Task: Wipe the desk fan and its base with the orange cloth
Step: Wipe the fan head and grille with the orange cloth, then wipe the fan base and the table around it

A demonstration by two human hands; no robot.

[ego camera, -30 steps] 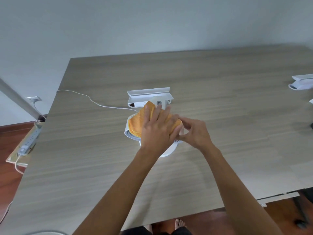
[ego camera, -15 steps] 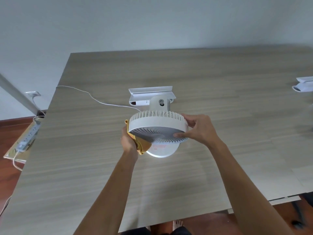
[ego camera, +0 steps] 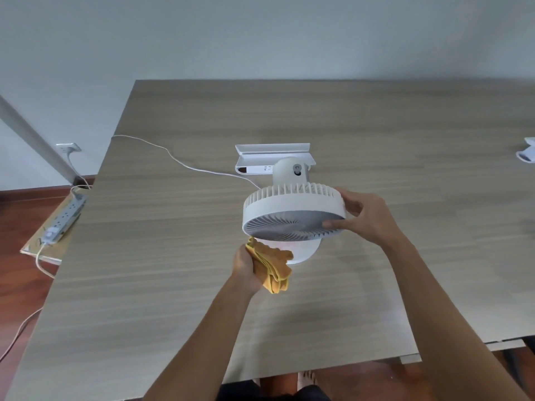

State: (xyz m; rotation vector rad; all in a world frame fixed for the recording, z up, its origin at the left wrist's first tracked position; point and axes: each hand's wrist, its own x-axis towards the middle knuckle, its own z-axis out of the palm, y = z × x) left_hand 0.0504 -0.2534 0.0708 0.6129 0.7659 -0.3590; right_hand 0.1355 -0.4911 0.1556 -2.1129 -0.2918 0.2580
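The white desk fan (ego camera: pixel 292 215) stands mid-table with its round head tilted, grille facing down toward me. Its round base (ego camera: pixel 307 251) shows partly beneath the head. My right hand (ego camera: pixel 364 218) grips the right rim of the fan head, thumb on the grille. My left hand (ego camera: pixel 249 267) holds the bunched orange cloth (ego camera: pixel 275 267) just below the head's left edge, in front of the base. Whether the cloth touches the base I cannot tell.
A white socket box (ego camera: pixel 272 159) sits right behind the fan, its white cable (ego camera: pixel 173 154) running off the table's left edge. A power strip (ego camera: pixel 65 218) lies on the floor at left. A white object (ego camera: pixel 527 153) sits at the far right edge.
My left hand has taken the cloth off the top of the fan head and moved it down below the head's left side. My right hand has shifted its grip on the rim.
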